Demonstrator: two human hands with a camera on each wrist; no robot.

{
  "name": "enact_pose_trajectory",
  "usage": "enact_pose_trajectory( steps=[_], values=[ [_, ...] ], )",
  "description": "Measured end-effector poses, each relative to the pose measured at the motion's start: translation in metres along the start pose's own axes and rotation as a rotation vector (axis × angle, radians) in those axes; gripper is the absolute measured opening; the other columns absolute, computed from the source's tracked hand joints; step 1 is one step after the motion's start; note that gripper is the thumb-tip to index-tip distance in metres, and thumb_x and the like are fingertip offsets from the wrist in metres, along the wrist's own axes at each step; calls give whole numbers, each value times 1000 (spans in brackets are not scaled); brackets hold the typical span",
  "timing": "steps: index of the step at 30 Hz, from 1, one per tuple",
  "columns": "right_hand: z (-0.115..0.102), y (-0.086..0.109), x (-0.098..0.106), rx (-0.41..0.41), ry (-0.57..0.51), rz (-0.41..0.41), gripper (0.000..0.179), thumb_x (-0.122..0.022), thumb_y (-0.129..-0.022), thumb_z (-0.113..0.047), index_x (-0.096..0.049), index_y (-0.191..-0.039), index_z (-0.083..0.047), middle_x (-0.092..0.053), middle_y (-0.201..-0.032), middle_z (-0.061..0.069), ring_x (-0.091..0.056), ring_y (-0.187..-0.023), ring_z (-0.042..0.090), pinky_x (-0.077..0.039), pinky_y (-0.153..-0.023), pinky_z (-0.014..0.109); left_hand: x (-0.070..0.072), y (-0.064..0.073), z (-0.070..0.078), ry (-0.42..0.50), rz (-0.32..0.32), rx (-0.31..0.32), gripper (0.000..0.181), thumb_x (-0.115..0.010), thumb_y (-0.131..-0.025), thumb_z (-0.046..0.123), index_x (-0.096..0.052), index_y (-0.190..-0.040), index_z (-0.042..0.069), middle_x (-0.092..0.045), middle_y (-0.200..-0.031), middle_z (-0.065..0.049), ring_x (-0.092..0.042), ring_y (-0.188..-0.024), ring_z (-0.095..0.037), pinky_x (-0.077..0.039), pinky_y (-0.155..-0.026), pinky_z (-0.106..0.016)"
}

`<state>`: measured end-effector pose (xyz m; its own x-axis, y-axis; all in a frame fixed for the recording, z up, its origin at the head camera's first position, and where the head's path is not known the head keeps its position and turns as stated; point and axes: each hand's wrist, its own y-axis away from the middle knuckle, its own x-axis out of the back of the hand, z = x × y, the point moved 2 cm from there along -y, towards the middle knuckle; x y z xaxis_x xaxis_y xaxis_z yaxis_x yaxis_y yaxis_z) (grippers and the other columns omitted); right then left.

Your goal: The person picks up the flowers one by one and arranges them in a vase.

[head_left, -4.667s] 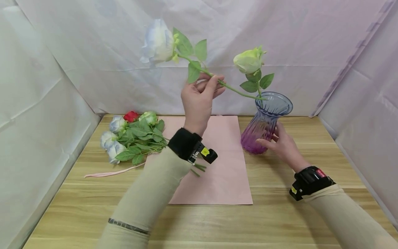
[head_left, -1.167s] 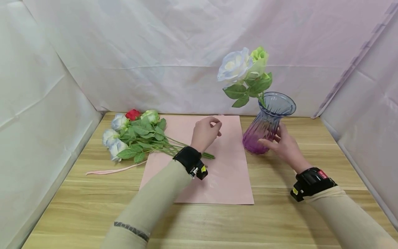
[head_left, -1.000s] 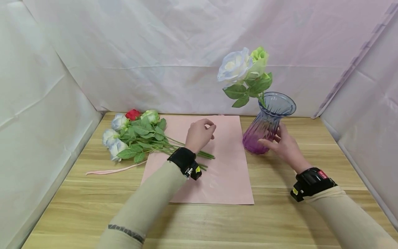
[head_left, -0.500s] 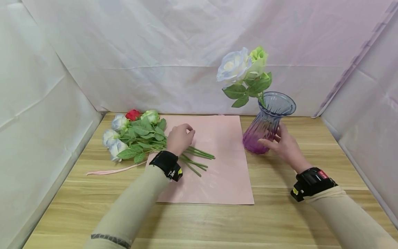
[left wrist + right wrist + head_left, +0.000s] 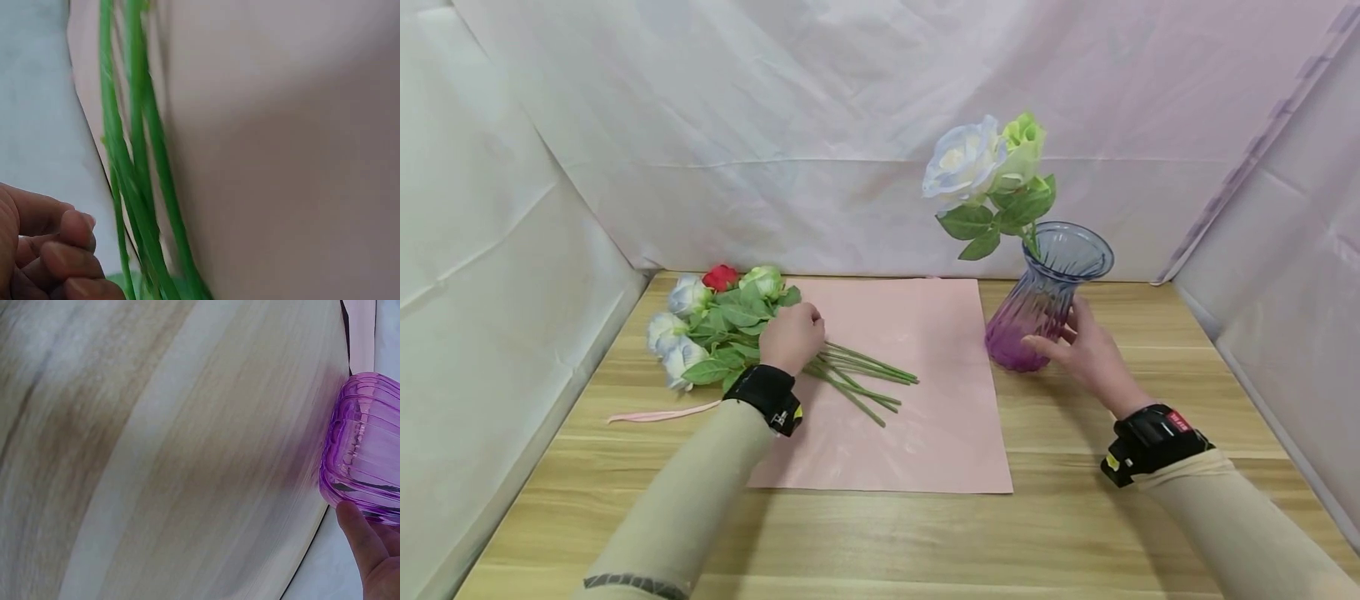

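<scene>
My right hand (image 5: pixel 1092 358) grips the lower body of a ribbed glass vase (image 5: pixel 1048 292), blue at the rim and purple at the base; in the right wrist view the thumb lies against its purple base (image 5: pixel 365 444). A pale blue-white rose (image 5: pixel 964 163) and a green-white rose (image 5: pixel 1021 158) stand in the vase, leaning left. My left hand (image 5: pixel 793 337) is over a lying bunch of roses, just above where leaves (image 5: pixel 737 315) meet stems (image 5: pixel 868 371). Up close, its fingers (image 5: pixel 69 259) are loosely curled beside the green stems, nothing visibly between them.
Pink wrapping paper (image 5: pixel 925 433) lies flat under the stems on the wooden table (image 5: pixel 880 542). The bunch has a red rose (image 5: pixel 721 277), a pale green rose (image 5: pixel 765 282) and blue-white roses (image 5: pixel 683 358). A pink ribbon (image 5: pixel 658 415) lies nearby. White cloth (image 5: pixel 775 125) encloses the table.
The blue-white rose, earlier in my left hand, now stands in the vase. Since then my left hand has travelled left and down to the bunch. My right hand keeps its place on the vase.
</scene>
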<state>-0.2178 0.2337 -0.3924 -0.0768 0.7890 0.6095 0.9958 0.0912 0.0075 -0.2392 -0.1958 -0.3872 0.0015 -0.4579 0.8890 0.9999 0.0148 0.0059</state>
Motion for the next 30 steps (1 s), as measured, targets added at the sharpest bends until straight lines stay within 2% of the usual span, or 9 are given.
enact_pose_trajectory(
  steps=[4,7,10,13,14,16,23,27,30],
  values=[
    [1,0,1,-3,2,2,107,-79,-89,-46,-7,-162,-13,-24,-160,36,-33,-142,57,-36,-110,65,4,-1,-11,-51,0,12,28,-51,-103,16,-62,-78,11,-52,-64,-3,-49,-55,-21,-36,-51,-35],
    [1,0,1,-3,3,1,106,-79,-89,-46,-8,-162,-13,-25,-160,37,-35,-141,58,-36,-110,65,5,-2,-19,-89,-13,11,35,-50,-103,14,-47,-68,12,-35,-60,-1,-36,-54,-19,-29,-51,-34],
    [3,-1,1,-6,1,1,106,-79,-89,-46,-9,-162,-13,-25,-159,37,-35,-140,59,-36,-110,65,5,-1,-26,-123,-21,0,25,-51,-101,10,-58,-77,10,-49,-68,-5,-42,-57,-22,-36,-52,-37],
    [3,-1,0,0,-6,0,106,-79,-89,-46,-9,-162,-13,-25,-159,37,-35,-141,58,-35,-111,65,4,-1,-31,-149,-27,-2,19,-52,-99,6,-71,-101,8,-68,-91,-14,-60,-68,-30,-50,-58,-46],
    [3,-1,0,2,-9,0,106,-79,-89,-45,-9,-162,-13,-26,-159,37,-34,-141,58,-35,-111,65,3,-2,-32,-157,-24,-2,22,-53,-98,6,-73,-108,9,-72,-100,-16,-65,-74,-33,-53,-62,-49],
    [3,-2,0,6,-16,-1,106,-79,-89,-45,-9,-162,-13,-26,-159,37,-34,-142,57,-35,-111,65,3,-2,-34,-165,-20,-4,25,-52,-99,5,-73,-113,8,-73,-105,-18,-68,-79,-36,-55,-65,-52],
    [3,-1,0,-3,-16,-5,108,-79,-88,-46,-7,-162,-13,-26,-159,37,-35,-141,58,-36,-111,64,5,-2,-35,-130,60,-32,18,-53,-100,5,-69,-108,7,-72,-98,-20,-66,-71,-37,-51,-57,-48],
    [3,-1,0,-1,-13,-5,109,-79,-88,-46,-7,-163,-13,-26,-159,37,-35,-141,58,-36,-111,64,11,0,-32,-56,92,-9,21,-49,-100,7,-67,-112,6,-70,-95,-20,-59,-64,-32,-44,-56,-41],
    [4,-2,0,3,-12,-1,109,-79,-88,-47,-8,-162,-12,-27,-159,37,-35,-141,57,-36,-111,64,14,2,-29,14,124,3,20,-47,-100,11,-65,-109,5,-65,-85,-17,-53,-61,-28,-38,-57,-38]
  ],
)
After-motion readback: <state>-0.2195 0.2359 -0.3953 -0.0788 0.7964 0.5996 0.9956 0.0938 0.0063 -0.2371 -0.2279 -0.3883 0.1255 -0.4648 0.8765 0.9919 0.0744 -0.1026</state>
